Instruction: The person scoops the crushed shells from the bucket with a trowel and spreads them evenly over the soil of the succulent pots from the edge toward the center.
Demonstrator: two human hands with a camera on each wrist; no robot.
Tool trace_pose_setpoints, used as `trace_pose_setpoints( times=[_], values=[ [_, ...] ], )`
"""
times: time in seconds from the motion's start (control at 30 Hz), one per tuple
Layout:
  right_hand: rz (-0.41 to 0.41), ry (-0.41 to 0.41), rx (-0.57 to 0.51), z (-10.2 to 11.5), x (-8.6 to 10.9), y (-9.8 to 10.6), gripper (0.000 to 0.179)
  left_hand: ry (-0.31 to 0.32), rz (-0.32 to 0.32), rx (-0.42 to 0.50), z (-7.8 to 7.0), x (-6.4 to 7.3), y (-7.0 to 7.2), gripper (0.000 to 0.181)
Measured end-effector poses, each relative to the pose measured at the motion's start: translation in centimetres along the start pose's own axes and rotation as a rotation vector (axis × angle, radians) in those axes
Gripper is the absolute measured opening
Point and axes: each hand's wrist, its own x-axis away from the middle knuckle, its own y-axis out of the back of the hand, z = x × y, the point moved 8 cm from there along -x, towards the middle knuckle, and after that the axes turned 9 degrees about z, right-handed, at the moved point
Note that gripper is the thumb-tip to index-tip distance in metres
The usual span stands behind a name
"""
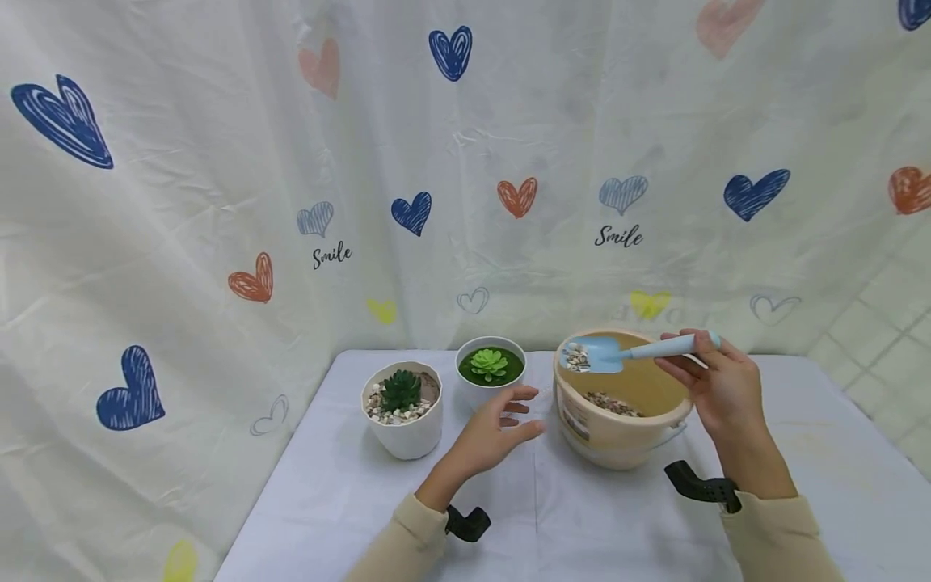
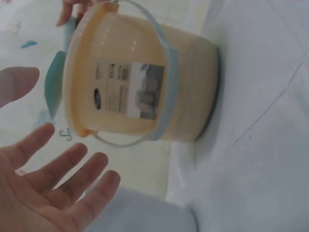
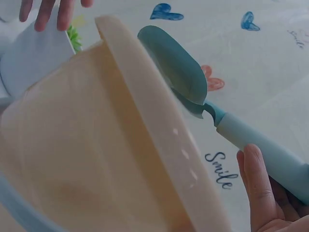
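Note:
In the head view my right hand grips the handle of a light blue garden trowel above a cream bucket. Small pebbles lie in the trowel's blade, and more pebbles cover part of the bucket's bottom. My left hand hovers between the pots and the bucket, fingers spread and holding nothing. Just beyond it stands a white pot with a light green succulent on a green surface. To the left is another white pot with a dark green succulent amid pale pebbles.
A white cloth covers the table. Right behind it hangs a white curtain printed with hearts. The bucket's blue handle hangs down its side, beside a printed label.

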Motion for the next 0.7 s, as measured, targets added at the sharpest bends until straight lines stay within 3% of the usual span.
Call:
trace_pose_setpoints(
  times=[0.17, 0.33, 0.4, 0.53, 0.7],
  values=[
    [0.029, -0.015, 0.023, -0.8, -0.7, -1.9, 0.020, -0.116, -0.136, -0.038, -1.8, 3.0, 4.7, 0.031],
    [0.053, -0.038, 0.037, -1.9, -0.9, -3.3, 0.020, -0.238, -0.385, -0.082, -2.8, 6.3, 10.2, 0.019],
    [0.069, -0.046, 0.047, -2.3, -1.1, -3.8, 0.020, -0.259, -0.484, -0.124, -3.0, 7.7, 12.2, 0.019],
    [0.103, -0.058, 0.068, -3.3, -1.4, -4.9, 0.020, -0.210, -0.613, -0.234, -2.4, 10.1, 15.5, 0.025],
    [0.112, -0.094, 0.092, -4.6, -1.8, -6.3, 0.020, -0.032, -0.613, -0.374, 0.3, 11.4, 17.9, 0.043]
  ],
)
